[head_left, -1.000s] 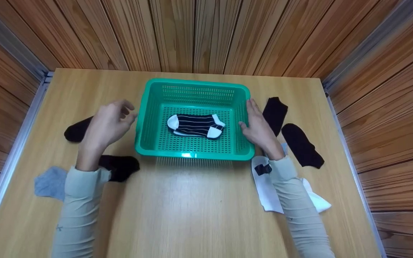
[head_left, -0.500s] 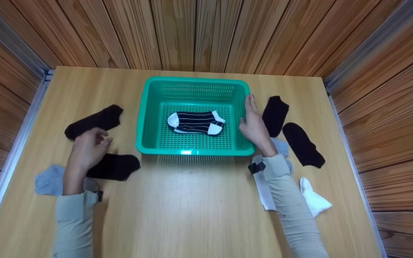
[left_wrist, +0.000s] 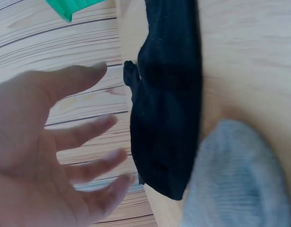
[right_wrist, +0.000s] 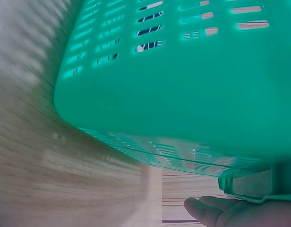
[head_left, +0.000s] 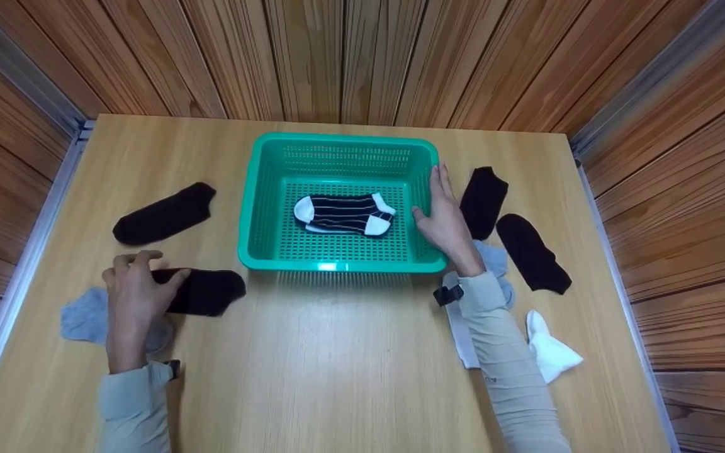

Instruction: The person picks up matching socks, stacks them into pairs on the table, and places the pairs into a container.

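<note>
In the head view my left hand [head_left: 139, 289] hovers at the left over a black sock [head_left: 208, 292], its fingertips past the sock's left end. The left wrist view shows that hand's fingers [left_wrist: 91, 168] spread and holding nothing, beside the black sock and a grey sock [left_wrist: 240, 179]. My right hand [head_left: 449, 229] rests against the right rim of a green plastic basket [head_left: 337, 265], fingers straight along the outside and thumb over the rim. A pair of dark striped socks [head_left: 340, 215] with white toes and heels lies inside the basket.
Another black sock [head_left: 164, 214] lies at the left, above a light grey sock [head_left: 84, 318]. Right of the basket are two black socks [head_left: 484, 201], a grey-blue sock [head_left: 493, 258] and white socks [head_left: 551, 352], partly under the right forearm. Wooden panel walls enclose the table.
My left hand has moved from beside the basket's left rim down and left, to the lower black sock. My right hand stays at the right rim; the striped socks stay put.
</note>
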`<state>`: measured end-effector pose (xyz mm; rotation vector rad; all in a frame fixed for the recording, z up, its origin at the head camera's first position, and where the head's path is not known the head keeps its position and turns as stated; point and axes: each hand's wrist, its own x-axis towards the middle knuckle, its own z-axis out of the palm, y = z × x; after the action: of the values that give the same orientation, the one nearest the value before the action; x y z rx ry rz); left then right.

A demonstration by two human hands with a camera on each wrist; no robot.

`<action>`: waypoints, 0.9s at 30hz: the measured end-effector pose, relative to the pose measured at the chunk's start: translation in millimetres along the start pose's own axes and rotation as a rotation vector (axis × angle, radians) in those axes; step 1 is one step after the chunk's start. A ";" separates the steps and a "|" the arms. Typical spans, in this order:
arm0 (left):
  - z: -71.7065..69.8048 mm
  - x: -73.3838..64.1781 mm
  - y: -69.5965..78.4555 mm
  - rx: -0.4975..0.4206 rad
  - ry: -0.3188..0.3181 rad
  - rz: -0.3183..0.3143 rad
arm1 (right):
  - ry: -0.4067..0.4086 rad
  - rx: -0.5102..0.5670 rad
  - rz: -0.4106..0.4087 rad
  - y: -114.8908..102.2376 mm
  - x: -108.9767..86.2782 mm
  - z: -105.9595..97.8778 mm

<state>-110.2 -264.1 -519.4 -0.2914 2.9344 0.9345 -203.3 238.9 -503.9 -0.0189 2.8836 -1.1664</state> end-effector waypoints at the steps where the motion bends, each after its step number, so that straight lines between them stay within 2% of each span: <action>1: 1.4 -2.1 1.0 0.000 0.005 -0.018 | 0.001 0.001 0.004 -0.3 0.2 -0.3; 4: 6.9 -8.5 4.8 -0.005 0.013 -0.041 | 0.010 0.007 0.012 -1.4 0.5 -1.6; 10: 22.0 -17.1 5.5 0.036 0.038 0.016 | 0.022 0.029 -0.003 -0.5 0.3 -1.1; 16: 32.6 -21.9 4.4 0.132 -0.066 0.013 | 0.010 0.040 0.000 1.7 0.4 3.1; 20: 36.4 -23.5 4.9 0.182 -0.086 0.030 | 0.009 0.036 0.003 2.5 0.2 3.8; 27: 43.4 -28.7 13.4 0.135 -0.051 0.080 | 0.012 0.014 0.004 2.0 -0.6 1.6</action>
<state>-85.0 -223.6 -544.3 -0.1432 2.9636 0.7353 -202.7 239.3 -506.4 -0.0061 2.8837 -1.1903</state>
